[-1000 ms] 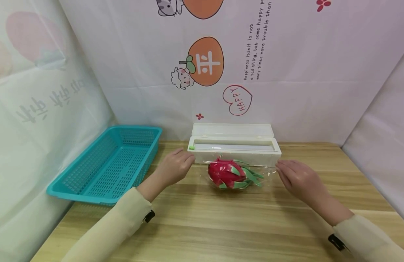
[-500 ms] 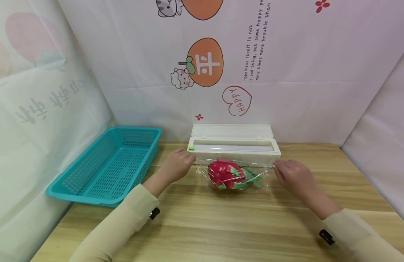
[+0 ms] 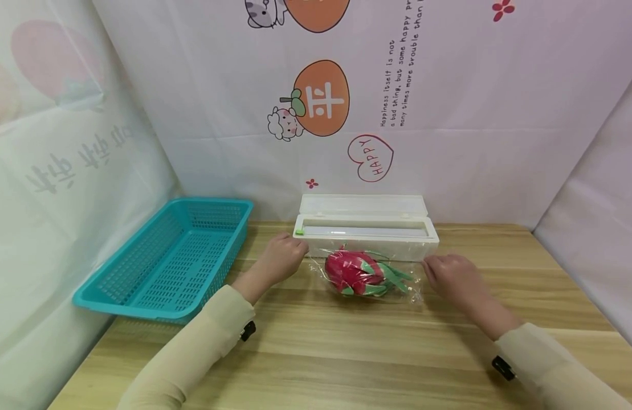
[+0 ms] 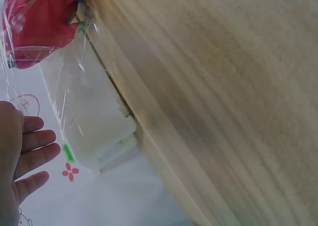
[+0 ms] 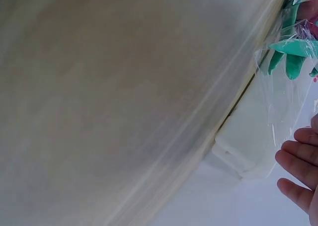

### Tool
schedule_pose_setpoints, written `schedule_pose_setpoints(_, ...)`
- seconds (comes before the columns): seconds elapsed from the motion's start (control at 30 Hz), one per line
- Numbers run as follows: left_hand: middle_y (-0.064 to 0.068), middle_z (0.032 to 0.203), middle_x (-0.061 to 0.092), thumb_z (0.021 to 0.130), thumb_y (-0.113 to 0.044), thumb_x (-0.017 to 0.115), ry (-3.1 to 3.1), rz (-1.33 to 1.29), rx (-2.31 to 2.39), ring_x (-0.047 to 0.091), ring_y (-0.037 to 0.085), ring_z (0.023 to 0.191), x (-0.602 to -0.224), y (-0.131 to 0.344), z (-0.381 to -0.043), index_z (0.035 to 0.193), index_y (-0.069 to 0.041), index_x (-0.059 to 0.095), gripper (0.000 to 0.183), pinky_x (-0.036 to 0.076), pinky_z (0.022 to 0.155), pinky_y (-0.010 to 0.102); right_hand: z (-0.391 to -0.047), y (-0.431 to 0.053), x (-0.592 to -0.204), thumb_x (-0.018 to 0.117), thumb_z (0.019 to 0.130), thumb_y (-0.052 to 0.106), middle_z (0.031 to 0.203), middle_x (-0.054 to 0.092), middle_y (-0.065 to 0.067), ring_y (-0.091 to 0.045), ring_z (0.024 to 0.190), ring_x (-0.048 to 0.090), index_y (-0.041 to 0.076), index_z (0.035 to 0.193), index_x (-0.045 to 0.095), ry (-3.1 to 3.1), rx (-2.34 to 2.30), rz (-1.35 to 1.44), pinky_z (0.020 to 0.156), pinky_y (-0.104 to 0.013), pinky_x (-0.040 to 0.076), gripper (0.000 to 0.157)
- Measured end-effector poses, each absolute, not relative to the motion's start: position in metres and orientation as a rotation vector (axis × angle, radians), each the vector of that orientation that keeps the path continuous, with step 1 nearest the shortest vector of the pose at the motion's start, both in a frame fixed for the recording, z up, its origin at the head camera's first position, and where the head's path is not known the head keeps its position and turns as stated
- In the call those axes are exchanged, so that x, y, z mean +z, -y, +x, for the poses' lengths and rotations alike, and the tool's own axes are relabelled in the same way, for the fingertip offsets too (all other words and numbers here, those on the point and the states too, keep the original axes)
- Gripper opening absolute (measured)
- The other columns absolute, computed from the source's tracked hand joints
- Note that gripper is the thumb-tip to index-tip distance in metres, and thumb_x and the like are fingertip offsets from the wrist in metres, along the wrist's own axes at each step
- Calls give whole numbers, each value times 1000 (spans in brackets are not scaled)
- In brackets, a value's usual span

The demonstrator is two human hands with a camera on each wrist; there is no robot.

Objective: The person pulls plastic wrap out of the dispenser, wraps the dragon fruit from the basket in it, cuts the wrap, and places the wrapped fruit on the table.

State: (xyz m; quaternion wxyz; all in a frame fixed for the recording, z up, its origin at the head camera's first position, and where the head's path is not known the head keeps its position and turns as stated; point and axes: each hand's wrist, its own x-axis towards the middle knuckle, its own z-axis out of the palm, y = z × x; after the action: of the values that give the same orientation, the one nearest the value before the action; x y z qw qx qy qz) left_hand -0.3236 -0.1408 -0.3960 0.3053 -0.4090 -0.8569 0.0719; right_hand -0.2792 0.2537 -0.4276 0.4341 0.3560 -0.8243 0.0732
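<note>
On the desk (image 3: 316, 353), just in front of the long white box (image 3: 367, 238) with its raised lid (image 3: 364, 204), holding clear film (image 3: 415, 290) over the dragon fruit (image 3: 354, 273). Pinching it at opposite ends, with fingers of the left hand (image 3: 281, 259) and right hand (image 3: 453, 278) clamped on it, probably to keep it spread and stop it clinging to itself (other fingers (image 4: 39, 140) fanned free, perhaps to avoid crumpling it). Off to the left, with the teal basket (image 3: 172, 270) set aside, presumably for working room.
</note>
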Motion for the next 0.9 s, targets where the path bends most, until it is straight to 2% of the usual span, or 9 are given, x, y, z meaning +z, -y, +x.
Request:
schedule_pose_setpoints(0.13, 4, 76, 68, 86, -2, 63, 2280, -1079, 200, 66, 17, 70, -399, 138, -325, 79, -9, 64, 10, 52, 76, 34, -277, -253, -429, 47, 99, 22, 50, 49, -5, -24, 40, 47, 2, 66, 56, 2134, 169, 868, 39, -41, 43, 39)
schedule_pose_setpoints(0.2, 4, 77, 68, 86, -3, 64, 2301, -1073, 208, 66, 17, 72, -400, 137, -324, 80, -9, 65, 8, 52, 77, 34, -276, -253, -429, 57, 93, 15, 49, 47, -3, -22, 40, 46, 3, 68, 55, 2191, 158, 857, 39, -40, 43, 28)
schedule_pose_setpoints(0.33, 3, 79, 68, 89, -6, 64, 2352, -1062, 222, 67, 17, 75, -401, 134, -323, 83, -9, 66, 7, 53, 81, 35, -273, -252, -428, 67, 83, 8, 49, 44, 1, -18, 40, 44, 6, 69, 56, 2298, 130, 830, 39, -37, 42, 18)
schedule_pose_setpoints(0.5, 5, 80, 68, 92, -13, 66, 2363, -1057, 184, 67, 19, 78, -401, 134, -322, 84, -7, 66, 10, 52, 86, 38, -271, -249, -428, 71, 80, 5, 50, 42, 4, -15, 41, 41, 7, 68, 57, 2367, 133, 813, 38, -36, 40, 18)
schedule_pose_setpoints(0.63, 6, 83, 69, 93, -18, 67, 2339, -1066, 131, 68, 21, 80, -400, 136, -322, 87, -6, 66, 13, 53, 85, 40, -270, -249, -427, 67, 83, 5, 51, 41, 5, -12, 42, 38, 11, 65, 54, 2445, 121, 787, 39, -33, 39, 24)
schedule_pose_setpoints(0.77, 10, 92, 70, 93, -19, 66, 2354, -1077, 13, 68, 25, 88, -398, 140, -322, 98, -4, 67, 16, 52, 86, 41, -269, -248, -426, 66, 85, 5, 52, 42, 5, -12, 43, 40, 14, 62, 50, 2491, 100, 782, 40, -34, 41, 30)
schedule_pose_setpoints(0.9, 14, 107, 69, 92, -20, 68, 2384, -1070, -121, 66, 30, 100, -395, 143, -321, 112, 0, 65, 28, 51, 90, 43, -270, -248, -425, 66, 87, 5, 52, 43, 5, -12, 44, 41, 15, 61, 48, 2514, 89, 787, 41, -34, 42, 33)
